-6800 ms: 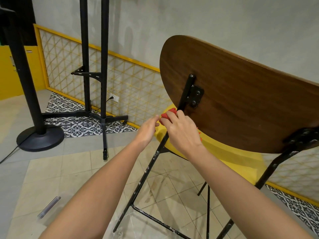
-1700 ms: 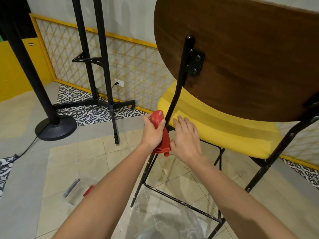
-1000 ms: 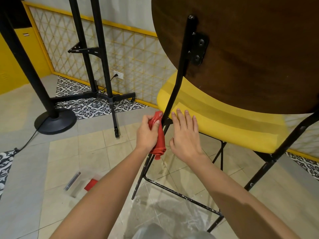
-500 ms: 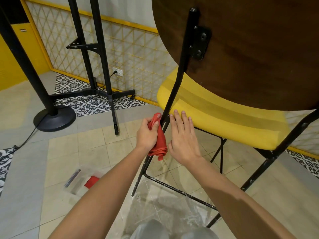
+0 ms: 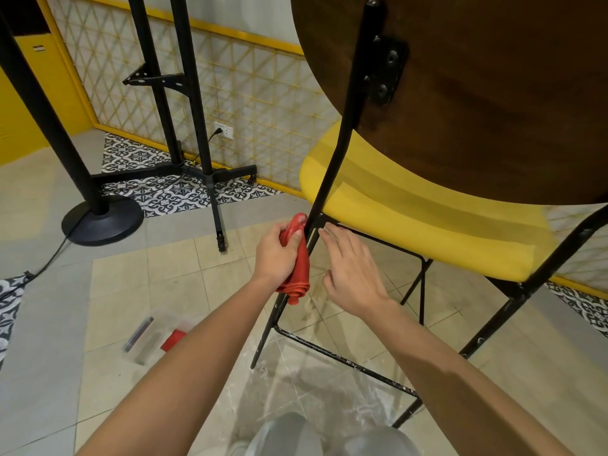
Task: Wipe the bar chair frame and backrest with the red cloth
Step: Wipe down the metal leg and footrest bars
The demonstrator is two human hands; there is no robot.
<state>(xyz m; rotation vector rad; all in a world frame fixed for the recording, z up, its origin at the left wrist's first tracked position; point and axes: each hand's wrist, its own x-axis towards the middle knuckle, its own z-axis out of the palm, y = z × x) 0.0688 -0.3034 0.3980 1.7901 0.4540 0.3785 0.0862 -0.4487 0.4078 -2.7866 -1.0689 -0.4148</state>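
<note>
The bar chair fills the right half of the head view: a dark wooden backrest [image 5: 493, 93], a yellow seat [image 5: 427, 218] and a black metal frame [image 5: 342, 143]. My left hand [image 5: 274, 255] is shut on the red cloth [image 5: 297, 258], which is bunched lengthwise against the left rear leg just below the seat. My right hand [image 5: 352, 271] hovers on the other side of that leg with its fingers spread and nothing in it. The leg's stretch behind the cloth is hidden.
A black footrest bar [image 5: 345, 357] joins the chair legs low down. A black stand with a round base [image 5: 102, 222] and a black tripod-like stand [image 5: 197, 126] are at the left. A clear plastic packet with a red item [image 5: 154, 337] lies on the tiled floor.
The red cloth passed from my right hand to my left and moved down the left rear leg, from seat height to just below it. The view has come closer to the chair.
</note>
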